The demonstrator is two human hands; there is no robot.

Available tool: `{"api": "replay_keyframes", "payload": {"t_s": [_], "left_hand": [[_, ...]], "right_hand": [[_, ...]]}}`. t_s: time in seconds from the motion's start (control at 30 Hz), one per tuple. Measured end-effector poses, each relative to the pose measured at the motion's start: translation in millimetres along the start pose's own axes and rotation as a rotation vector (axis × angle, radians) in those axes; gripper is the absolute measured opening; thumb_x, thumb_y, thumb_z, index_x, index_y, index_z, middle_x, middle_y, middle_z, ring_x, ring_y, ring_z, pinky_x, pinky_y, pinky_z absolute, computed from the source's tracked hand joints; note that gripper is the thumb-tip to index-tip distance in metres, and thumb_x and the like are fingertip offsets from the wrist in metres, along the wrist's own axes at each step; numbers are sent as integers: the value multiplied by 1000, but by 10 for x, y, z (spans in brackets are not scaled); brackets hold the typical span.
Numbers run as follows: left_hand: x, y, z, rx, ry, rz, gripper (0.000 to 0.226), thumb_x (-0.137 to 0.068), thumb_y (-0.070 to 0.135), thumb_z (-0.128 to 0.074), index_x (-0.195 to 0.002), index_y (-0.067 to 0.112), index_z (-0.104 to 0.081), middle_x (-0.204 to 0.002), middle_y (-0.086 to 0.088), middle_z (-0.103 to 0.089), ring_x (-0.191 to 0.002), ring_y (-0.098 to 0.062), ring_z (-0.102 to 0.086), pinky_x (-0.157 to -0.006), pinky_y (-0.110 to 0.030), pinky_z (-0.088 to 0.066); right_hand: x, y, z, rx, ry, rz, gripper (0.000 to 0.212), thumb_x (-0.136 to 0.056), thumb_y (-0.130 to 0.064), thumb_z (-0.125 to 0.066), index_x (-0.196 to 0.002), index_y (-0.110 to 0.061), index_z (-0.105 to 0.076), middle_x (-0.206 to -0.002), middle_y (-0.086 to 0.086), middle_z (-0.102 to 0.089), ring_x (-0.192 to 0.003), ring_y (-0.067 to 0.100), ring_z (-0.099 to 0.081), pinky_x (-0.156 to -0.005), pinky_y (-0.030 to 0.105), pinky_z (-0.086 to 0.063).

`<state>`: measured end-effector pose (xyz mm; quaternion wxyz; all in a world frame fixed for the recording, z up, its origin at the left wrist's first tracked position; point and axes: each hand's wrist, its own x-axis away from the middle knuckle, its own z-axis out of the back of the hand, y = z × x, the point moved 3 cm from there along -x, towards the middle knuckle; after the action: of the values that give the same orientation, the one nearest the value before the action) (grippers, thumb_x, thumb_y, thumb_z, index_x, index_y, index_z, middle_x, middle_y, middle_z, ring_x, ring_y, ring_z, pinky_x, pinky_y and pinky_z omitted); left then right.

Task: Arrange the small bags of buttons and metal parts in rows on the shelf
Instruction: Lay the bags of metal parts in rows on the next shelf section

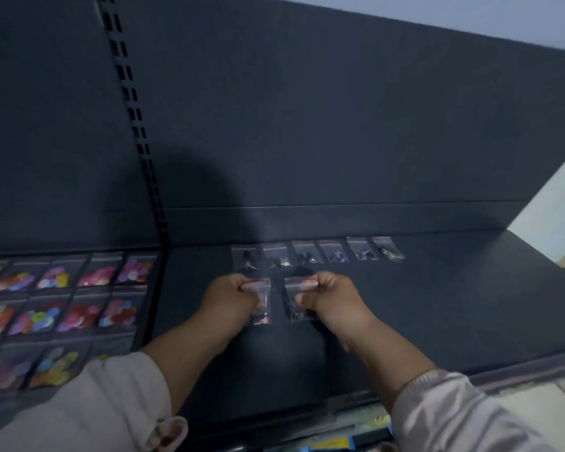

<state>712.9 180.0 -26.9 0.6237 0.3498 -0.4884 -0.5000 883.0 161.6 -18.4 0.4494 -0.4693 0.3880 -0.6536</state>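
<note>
Clear plastic zip bags [262, 306], row two starting
Left hand [230, 298], right hand [335, 300] each pinch one top, likely squaring them nearside of the back row [317, 252].

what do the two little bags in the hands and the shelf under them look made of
The left bag, pinched by the left hand, and the right bag, pinched by the right hand: thin clear plastic, slightly glossy; contents show through, red strip along the top. The shelf: dark, matte, probably painted metal, going by the slotted upright; blur leaves it open.
</note>
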Motion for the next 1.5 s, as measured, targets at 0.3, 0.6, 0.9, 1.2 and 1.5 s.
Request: {"api": "replay_keyframes", "payload": {"t_s": [0.3,0.6,0.9,1.2,1.5], "left_hand": [[-153,-3,-77,-491,176,-87,16,-87,19,-59,-100,26,-52,-100,5,-60,-88,-13,-56,-69,-25,-45],[35,-74,-205,-902,201,-538,19,-90,20,-52,-106,19,-64,-110,2,-62,-98,-19,-53,-84,-26,-43],[-144,-244,-234,-948,182,-529,23,-93,28,-46,-107,22,-63,-112,6,-62,-101,-15,-53,-92,-26,-42],[-175,-203,-208,-920,191,-535,21,-93,25,-49,-106,20,-65,-111,3,-63,-99,-18,-54,-90,-26,-43],[-202,-160,-195,-931,176,-504,26,-96,28,-43,-114,20,-61,-119,4,-59,-108,-16,-49,-96,-23,-38]], "right_hand": [[-453,8,-17,292,-116,236,26,-80,-3,-66,-102,-16,-62,-78,-10,-58,-72,9,-55,-60,6,-40],[-386,84,72,819,-135,816,18,-84,-21,-57,-93,-14,-70,-97,-1,-67,-93,21,-60,-84,17,-41],[-445,125,-27,857,-195,927,19,-78,-25,-53,-85,-21,-70,-87,-7,-69,-78,17,-62,-73,21,-50],[-589,143,-64,849,-157,957,17,-70,-20,-64,-86,-19,-71,-90,-5,-68,-80,17,-62,-79,17,-41],[-617,130,-59,864,-142,962,18,-70,-21,-64,-87,-20,-71,-91,-5,-68,-79,18,-63,-78,16,-41]]}}
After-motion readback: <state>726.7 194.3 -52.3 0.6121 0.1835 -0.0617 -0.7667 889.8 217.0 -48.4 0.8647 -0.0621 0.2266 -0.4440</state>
